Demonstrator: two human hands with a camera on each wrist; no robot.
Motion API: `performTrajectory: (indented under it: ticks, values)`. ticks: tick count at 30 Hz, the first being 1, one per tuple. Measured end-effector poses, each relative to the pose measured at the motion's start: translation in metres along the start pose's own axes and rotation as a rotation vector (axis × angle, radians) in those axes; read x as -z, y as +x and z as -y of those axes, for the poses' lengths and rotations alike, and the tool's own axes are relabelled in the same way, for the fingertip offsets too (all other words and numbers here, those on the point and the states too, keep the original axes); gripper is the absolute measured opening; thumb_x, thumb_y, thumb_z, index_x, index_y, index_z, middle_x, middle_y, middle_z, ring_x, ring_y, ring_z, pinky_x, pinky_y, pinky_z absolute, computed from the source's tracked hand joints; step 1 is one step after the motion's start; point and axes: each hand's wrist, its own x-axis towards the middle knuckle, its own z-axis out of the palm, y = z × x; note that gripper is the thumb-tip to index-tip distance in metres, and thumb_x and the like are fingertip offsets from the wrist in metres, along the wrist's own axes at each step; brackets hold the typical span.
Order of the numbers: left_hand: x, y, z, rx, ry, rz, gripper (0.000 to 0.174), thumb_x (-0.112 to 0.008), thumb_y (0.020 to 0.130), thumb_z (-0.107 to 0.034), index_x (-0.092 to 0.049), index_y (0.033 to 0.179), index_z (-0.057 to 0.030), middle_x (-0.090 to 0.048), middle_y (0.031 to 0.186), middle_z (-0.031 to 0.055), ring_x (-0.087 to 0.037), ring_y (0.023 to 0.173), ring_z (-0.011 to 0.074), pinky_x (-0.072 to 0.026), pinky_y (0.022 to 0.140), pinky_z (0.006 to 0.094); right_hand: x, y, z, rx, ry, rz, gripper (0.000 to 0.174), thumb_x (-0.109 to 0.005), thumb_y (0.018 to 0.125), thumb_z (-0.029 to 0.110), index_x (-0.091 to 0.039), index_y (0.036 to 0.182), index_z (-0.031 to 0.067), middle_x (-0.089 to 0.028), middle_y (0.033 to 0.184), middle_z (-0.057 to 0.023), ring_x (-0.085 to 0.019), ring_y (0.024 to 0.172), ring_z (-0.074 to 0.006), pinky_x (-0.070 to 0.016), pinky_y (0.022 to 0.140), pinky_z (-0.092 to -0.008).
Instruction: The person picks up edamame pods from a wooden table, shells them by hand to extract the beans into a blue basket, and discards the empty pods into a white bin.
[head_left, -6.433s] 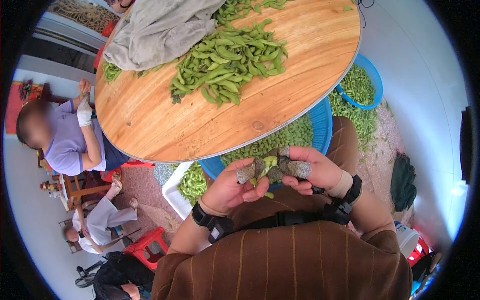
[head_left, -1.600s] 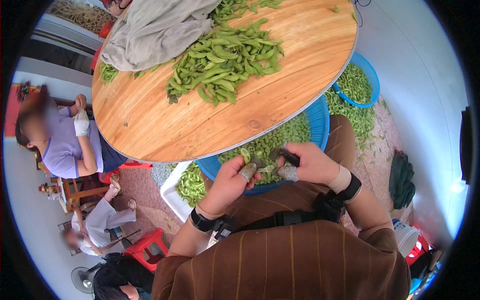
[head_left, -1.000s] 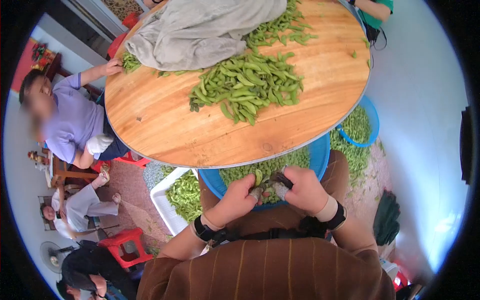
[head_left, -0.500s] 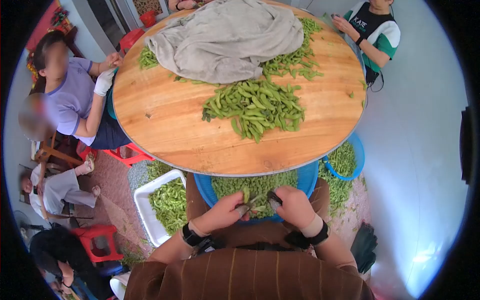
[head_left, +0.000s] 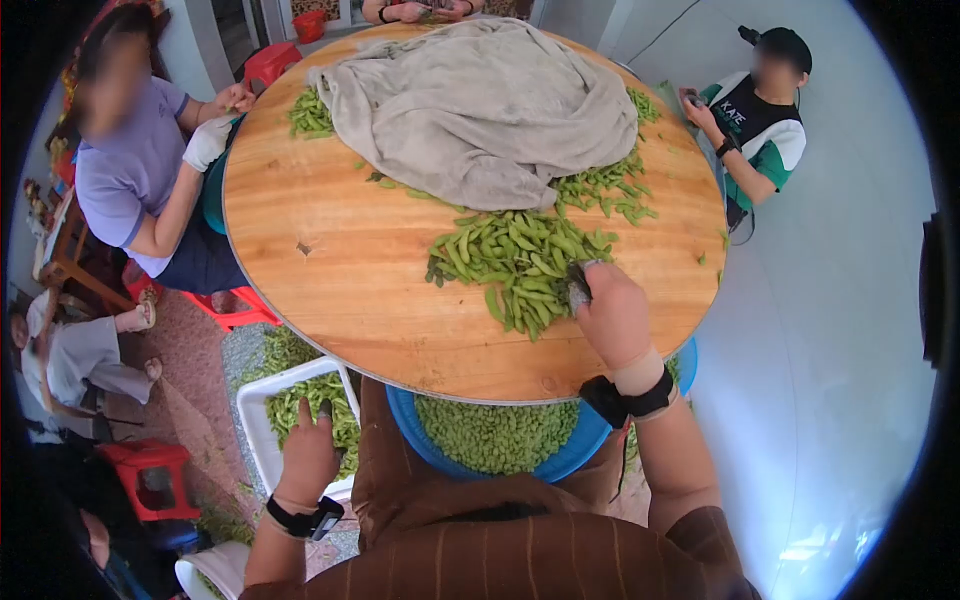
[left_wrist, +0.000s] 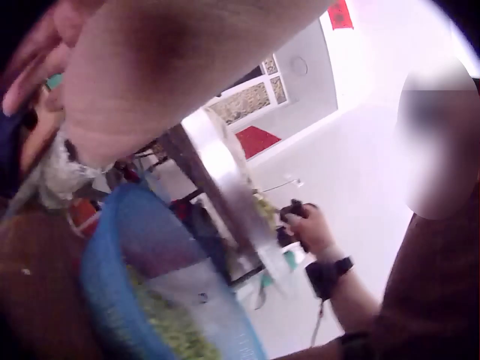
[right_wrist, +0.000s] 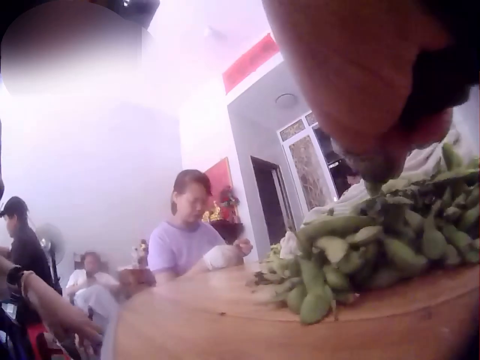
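Note:
My right hand (head_left: 615, 312) is at the right side of a heap of green edamame pods (head_left: 515, 262) on the round wooden table (head_left: 370, 305). Wrapped fingertips (head_left: 577, 287) touch the heap; I cannot tell whether they pinch a pod. In the right wrist view that hand (right_wrist: 360, 75) hangs over the pods (right_wrist: 352, 251) with its fingertips low among them. Over a white tray (head_left: 258, 425) of pods and shells, my left hand (head_left: 310, 458) has its fingers stretched forward and apart, nothing held. Shelled beans (head_left: 490, 432) fill a blue basket (head_left: 408, 415) between my knees.
A grey cloth (head_left: 480, 110) covers more pods at the table's far side. One person (head_left: 150, 180) sits left of the table, another (head_left: 755, 130) at the right. A red stool (head_left: 150, 475) and a white bucket (head_left: 215, 570) stand at the lower left.
Both hands were together over the blue basket with an edamame pod. They have parted: the left went down-left over the white tray, the right up to the heap. The view has tilted up.

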Motion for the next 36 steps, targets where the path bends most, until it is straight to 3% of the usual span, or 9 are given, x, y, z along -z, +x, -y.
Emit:
performTrajectory:
  ticks: [6, 10, 16, 22, 24, 29, 31, 34, 36]
  values:
    - [0.058, 0.043, -0.083, -0.677, -0.631, 0.101, 0.027, -0.058, 0.082, -0.012, -0.059, 0.107, -0.0037, -0.061, 0.094, 0.0188, -0.059, 0.087, 0.0361, -0.0488, 0.073, 0.0409, 0.018, -0.032, 0.019, -0.367, 0.548, -0.024, 0.018, -0.064, 0.077, 0.006, -0.062, 0.094, 0.0011, -0.062, 0.073, -0.0089, -0.056, 0.055, -0.0201, -0.0452, 0.05, -0.0307]
    - [0.064, 0.054, -0.168, -0.559, -1.074, 0.263, 0.029, -0.048, 0.093, -0.011, -0.054, 0.119, -0.0006, -0.063, 0.093, 0.0081, -0.061, 0.067, 0.0128, -0.0486, 0.064, 0.0265, 0.032, -0.069, 0.055, -0.684, 1.067, 0.067, 0.019, -0.065, 0.082, 0.009, -0.062, 0.099, 0.0008, -0.06, 0.072, 0.001, -0.047, 0.05, -0.0038, -0.04, 0.045, -0.023]
    - [0.033, 0.045, -0.203, -0.39, -1.563, 0.503, 0.027, -0.046, 0.094, -0.009, -0.054, 0.118, -0.0007, -0.061, 0.092, 0.0044, -0.056, 0.069, 0.0084, -0.0473, 0.061, 0.023, 0.031, -0.116, 0.058, -0.504, 0.95, 0.09, 0.019, -0.062, 0.083, 0.009, -0.059, 0.1, 0.0004, -0.063, 0.082, -0.0029, -0.06, 0.074, -0.0113, -0.0483, 0.069, -0.0247]
    - [0.022, 0.034, -0.197, -0.408, -1.362, 0.36, 0.015, -0.046, 0.091, -0.003, -0.056, 0.102, 0.0004, -0.057, 0.081, 0.0012, -0.051, 0.066, 0.0074, -0.0435, 0.057, 0.0228, 0.037, -0.133, 0.033, -0.5, 0.986, 0.381, 0.028, -0.053, 0.089, 0.011, -0.05, 0.116, 0.0013, -0.061, 0.075, -0.0015, -0.051, 0.055, -0.0069, -0.0418, 0.05, -0.0214]
    - [0.021, 0.033, -0.194, -0.417, -1.301, 0.375, 0.014, -0.046, 0.091, -0.003, -0.056, 0.1, -0.0001, -0.056, 0.078, 0.0006, -0.051, 0.066, 0.0073, -0.0429, 0.057, 0.0224, 0.05, -0.127, 0.037, -0.556, 1.0, 0.507, 0.029, -0.049, 0.083, 0.005, -0.048, 0.112, 0.0002, -0.063, 0.081, -0.011, -0.063, 0.073, -0.0223, -0.0482, 0.066, -0.0307]
    - [0.021, 0.034, -0.191, -0.445, -1.103, 0.394, 0.012, -0.047, 0.089, -0.002, -0.058, 0.095, -0.0017, -0.056, 0.073, -0.0008, -0.05, 0.066, 0.0072, -0.0422, 0.059, 0.0225, 0.048, -0.125, 0.033, -0.288, 0.976, 0.474, 0.039, -0.046, 0.081, 0.002, -0.044, 0.119, 0.0011, -0.063, 0.081, -0.0112, -0.063, 0.076, -0.0253, -0.0482, 0.07, -0.0331]
    - [0.011, 0.037, -0.192, -0.576, -1.062, 0.239, 0.019, -0.051, 0.078, 0.0, -0.059, 0.095, -0.0006, -0.059, 0.074, 0.0175, -0.061, 0.07, 0.0266, -0.0468, 0.064, 0.0314, 0.045, -0.123, 0.031, -0.279, 1.007, 0.517, 0.043, -0.046, 0.08, 0.001, -0.043, 0.123, 0.0018, -0.063, 0.081, -0.0108, -0.063, 0.076, -0.0256, -0.0481, 0.071, -0.0331]
    - [0.008, 0.037, -0.195, -0.614, -0.986, 0.159, 0.011, -0.053, 0.082, -0.001, -0.059, 0.091, -0.0022, -0.058, 0.073, 0.0052, -0.055, 0.067, 0.016, -0.0454, 0.061, 0.0306, 0.038, -0.124, 0.03, -0.322, 1.08, 0.525, 0.046, -0.046, 0.081, 0.002, -0.042, 0.127, 0.0035, -0.062, 0.079, -0.01, -0.062, 0.074, -0.0252, -0.0479, 0.071, -0.0335]
    - [0.017, 0.036, -0.196, -0.661, -0.8, 0.04, 0.014, -0.055, 0.077, 0.0, -0.059, 0.09, -0.0016, -0.057, 0.075, 0.0088, -0.056, 0.068, 0.0225, -0.0462, 0.062, 0.0333, 0.035, -0.124, 0.029, -0.451, 1.31, 0.554, 0.044, -0.04, 0.089, 0.005, -0.038, 0.133, 0.006, -0.056, 0.075, 0.0003, -0.042, 0.05, -0.0043, -0.0336, 0.044, -0.018]
